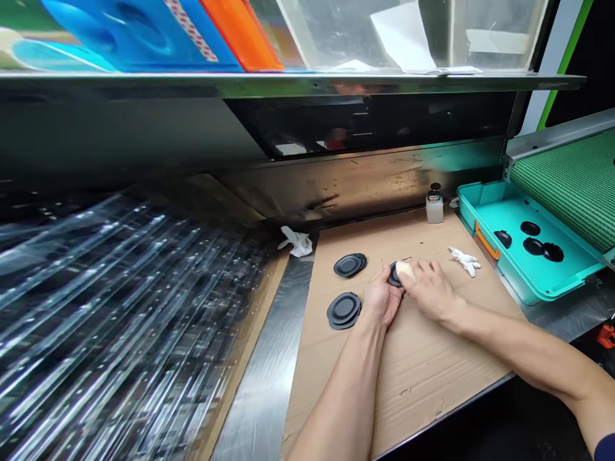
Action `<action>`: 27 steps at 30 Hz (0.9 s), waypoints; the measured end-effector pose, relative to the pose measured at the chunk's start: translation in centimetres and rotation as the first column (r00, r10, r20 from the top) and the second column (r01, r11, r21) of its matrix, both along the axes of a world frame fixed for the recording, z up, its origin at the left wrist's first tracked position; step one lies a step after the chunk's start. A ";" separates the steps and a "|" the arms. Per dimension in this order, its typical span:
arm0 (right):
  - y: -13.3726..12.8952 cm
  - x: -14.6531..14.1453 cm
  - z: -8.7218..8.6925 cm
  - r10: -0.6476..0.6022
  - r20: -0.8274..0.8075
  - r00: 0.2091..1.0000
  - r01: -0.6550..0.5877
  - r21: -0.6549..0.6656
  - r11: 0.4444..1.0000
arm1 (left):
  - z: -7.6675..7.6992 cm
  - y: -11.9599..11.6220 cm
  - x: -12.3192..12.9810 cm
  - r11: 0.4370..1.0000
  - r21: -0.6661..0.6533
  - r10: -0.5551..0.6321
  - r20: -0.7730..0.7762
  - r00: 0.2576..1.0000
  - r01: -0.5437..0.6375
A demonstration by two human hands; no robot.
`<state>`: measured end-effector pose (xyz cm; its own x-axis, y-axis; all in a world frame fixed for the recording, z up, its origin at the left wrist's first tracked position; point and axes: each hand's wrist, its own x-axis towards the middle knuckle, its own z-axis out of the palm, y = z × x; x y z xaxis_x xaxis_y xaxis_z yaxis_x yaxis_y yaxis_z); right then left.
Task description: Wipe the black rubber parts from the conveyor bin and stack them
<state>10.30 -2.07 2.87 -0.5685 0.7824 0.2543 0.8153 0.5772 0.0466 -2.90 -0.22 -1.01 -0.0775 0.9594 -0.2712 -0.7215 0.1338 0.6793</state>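
Observation:
My left hand [383, 299] holds a round black disc [394, 274] above the cardboard sheet [423, 365]. The fingers of my right hand [432, 289] are closed on a small white pad [405, 274], which lies against the disc and covers part of it. To the left of my hands, two small stacks of black discs rest on the cardboard, an upper stack [350, 264] and a lower stack [344, 310].
A teal tray [533, 291] with several black discs stands at the right, beside a green conveyor belt [571, 186]. A small bottle [435, 209] and white gloves [464, 260] are on the cardboard. Clear plastic trays [115, 320] fill the left. A metal shelf [288, 83] crosses above.

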 end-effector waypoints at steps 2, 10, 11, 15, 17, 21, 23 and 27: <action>0.1 0.2 -0.1 -0.040 -0.005 0.999 0.040 -0.001 0.999 | 0.4 0.0 -0.1 0.999 -0.045 0.025 0.027 0.999 -0.024; 1.9 2.6 0.4 -0.204 -0.166 0.965 0.212 0.033 0.977 | 2.3 -0.3 -1.9 0.991 -0.121 0.063 0.115 0.991 -0.049; 2.2 3.1 0.7 -0.251 -0.180 0.951 0.262 0.036 0.964 | 2.4 -0.5 -2.0 0.991 -0.122 0.069 0.133 0.989 -0.052; 3.5 5.2 1.8 -0.478 -0.088 0.874 0.478 -0.029 0.878 | 2.9 -0.9 -2.1 0.997 -0.081 0.014 0.207 0.978 0.003; 4.0 6.0 2.2 -0.535 0.015 0.845 0.532 -0.139 0.835 | 3.1 -1.1 -2.2 0.998 -0.058 -0.010 0.220 0.975 0.023; 4.4 6.4 2.7 -0.466 -0.041 0.884 0.438 -0.280 0.854 | 3.4 -1.2 -2.1 0.997 -0.060 -0.044 0.198 0.979 0.057; 4.3 5.9 2.8 -0.347 -0.236 0.908 0.283 -0.266 0.921 | 3.5 -1.2 -1.8 0.994 -0.049 -0.091 0.173 0.981 0.101; 3.4 4.0 2.0 -0.142 -0.515 0.846 0.005 -0.258 0.966 | 3.5 -1.5 -0.5 0.981 -0.057 -0.181 0.065 0.981 0.185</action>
<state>14.34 1.29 4.92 -0.3409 0.8913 0.2990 0.7172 0.4522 -0.5302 -3.41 -1.75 2.45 0.1161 0.9369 -0.3297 -0.7197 0.3081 0.6222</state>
